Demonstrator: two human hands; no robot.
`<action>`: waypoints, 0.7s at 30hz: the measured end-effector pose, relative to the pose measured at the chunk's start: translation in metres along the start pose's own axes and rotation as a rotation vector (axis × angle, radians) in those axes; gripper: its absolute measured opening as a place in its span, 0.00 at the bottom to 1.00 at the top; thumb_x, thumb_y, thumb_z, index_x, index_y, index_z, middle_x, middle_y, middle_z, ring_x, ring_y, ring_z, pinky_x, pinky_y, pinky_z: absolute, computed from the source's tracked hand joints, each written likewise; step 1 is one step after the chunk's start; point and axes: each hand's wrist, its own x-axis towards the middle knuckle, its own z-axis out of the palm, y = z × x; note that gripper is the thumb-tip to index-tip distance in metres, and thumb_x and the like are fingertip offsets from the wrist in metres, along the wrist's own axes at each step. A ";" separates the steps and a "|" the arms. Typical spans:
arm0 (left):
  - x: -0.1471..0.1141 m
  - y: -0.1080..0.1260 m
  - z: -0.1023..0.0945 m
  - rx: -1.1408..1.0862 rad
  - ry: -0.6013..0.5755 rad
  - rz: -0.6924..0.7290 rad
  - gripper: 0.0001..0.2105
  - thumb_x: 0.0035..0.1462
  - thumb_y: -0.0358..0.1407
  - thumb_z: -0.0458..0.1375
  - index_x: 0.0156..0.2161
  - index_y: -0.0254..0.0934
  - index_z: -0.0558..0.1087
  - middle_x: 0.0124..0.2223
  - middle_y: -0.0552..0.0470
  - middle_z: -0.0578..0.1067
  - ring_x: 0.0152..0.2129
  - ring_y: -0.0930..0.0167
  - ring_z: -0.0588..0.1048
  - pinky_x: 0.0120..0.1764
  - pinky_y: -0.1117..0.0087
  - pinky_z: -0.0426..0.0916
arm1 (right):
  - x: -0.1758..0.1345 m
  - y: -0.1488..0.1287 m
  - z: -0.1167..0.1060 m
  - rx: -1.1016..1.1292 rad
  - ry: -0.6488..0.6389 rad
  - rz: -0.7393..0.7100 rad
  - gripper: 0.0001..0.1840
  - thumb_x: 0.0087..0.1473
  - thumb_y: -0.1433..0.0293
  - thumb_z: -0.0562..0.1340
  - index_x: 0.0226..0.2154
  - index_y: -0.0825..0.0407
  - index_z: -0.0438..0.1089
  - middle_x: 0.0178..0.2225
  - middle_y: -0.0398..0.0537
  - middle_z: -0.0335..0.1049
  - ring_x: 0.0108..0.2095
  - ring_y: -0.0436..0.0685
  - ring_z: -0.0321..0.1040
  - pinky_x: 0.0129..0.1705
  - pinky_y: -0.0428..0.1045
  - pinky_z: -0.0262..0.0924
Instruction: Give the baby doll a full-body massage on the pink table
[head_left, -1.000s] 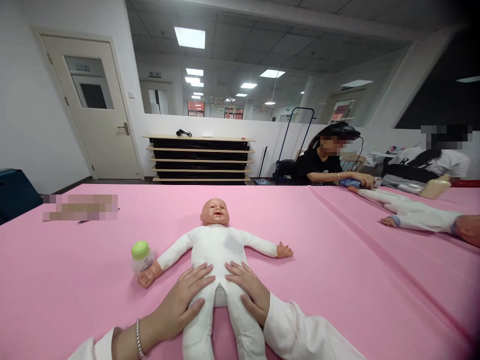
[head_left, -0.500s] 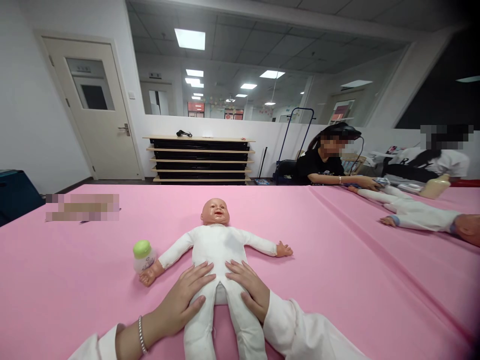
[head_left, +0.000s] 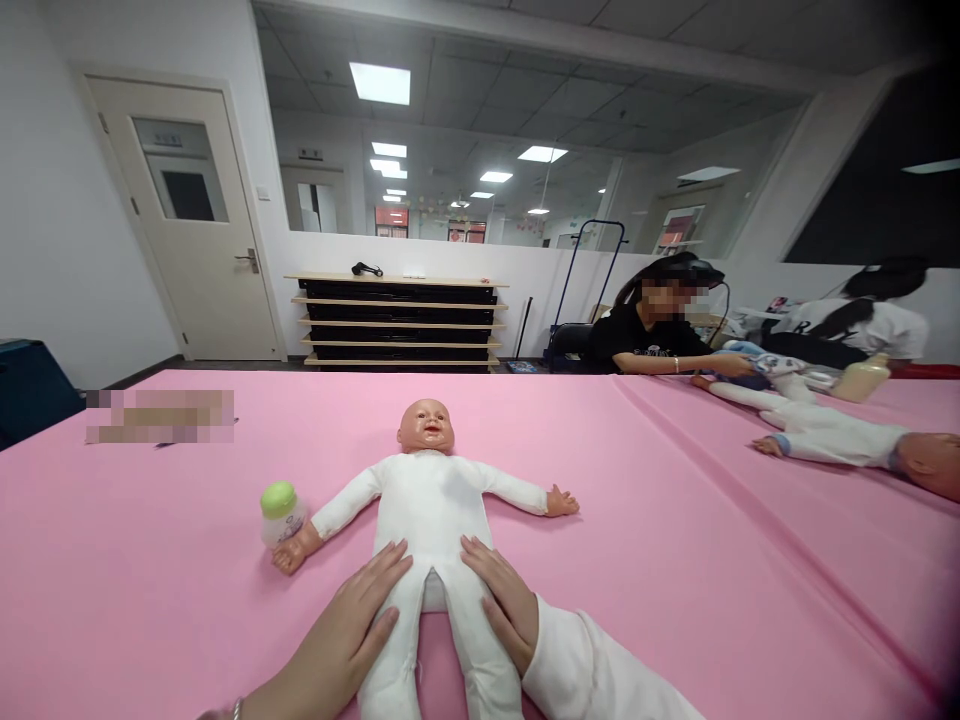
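Note:
A baby doll (head_left: 431,510) with a white cloth body lies face up on the pink tablecloth (head_left: 637,620), arms spread and legs toward me. My left hand (head_left: 356,610) rests on the doll's hip and upper thigh at the left, fingers stretched out. On the opposite hip and thigh lies my right hand (head_left: 502,600), also flat with fingers extended. Neither hand grips anything. Beside the doll's hand at the left stands a small jar (head_left: 281,512) with a green lid.
Across the table at the right, a person in black (head_left: 652,320) handles cloth by a second doll (head_left: 840,430). A bottle (head_left: 861,378) stands near it, and another person in white (head_left: 862,315) sits behind. A blurred-out item (head_left: 169,415) lies at the far left.
My hands have slid slightly outward and down from the doll's lower belly to its hips and thighs. The person across the table now holds patterned cloth higher by the second doll.

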 end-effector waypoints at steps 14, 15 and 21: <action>-0.034 -0.018 0.020 -0.005 0.094 0.029 0.27 0.59 0.39 0.48 0.62 0.53 0.44 0.62 0.57 0.53 0.55 0.65 0.60 0.52 0.66 0.63 | -0.005 -0.007 -0.015 -0.062 -0.040 -0.088 0.27 0.59 0.68 0.47 0.60 0.50 0.45 0.60 0.49 0.48 0.61 0.55 0.45 0.60 0.53 0.50; -0.033 -0.024 0.024 -0.006 0.102 0.054 0.28 0.59 0.39 0.49 0.62 0.53 0.44 0.62 0.57 0.53 0.55 0.65 0.61 0.51 0.67 0.64 | -0.005 -0.008 -0.016 -0.070 -0.039 -0.089 0.27 0.59 0.68 0.47 0.60 0.50 0.45 0.60 0.49 0.48 0.61 0.55 0.46 0.60 0.53 0.51; -0.027 -0.051 0.035 0.018 0.083 0.200 0.33 0.57 0.38 0.53 0.62 0.55 0.40 0.60 0.55 0.54 0.51 0.65 0.66 0.46 0.70 0.69 | -0.005 -0.011 -0.019 -0.081 -0.029 -0.083 0.28 0.59 0.66 0.47 0.61 0.47 0.44 0.60 0.47 0.49 0.60 0.56 0.49 0.59 0.53 0.52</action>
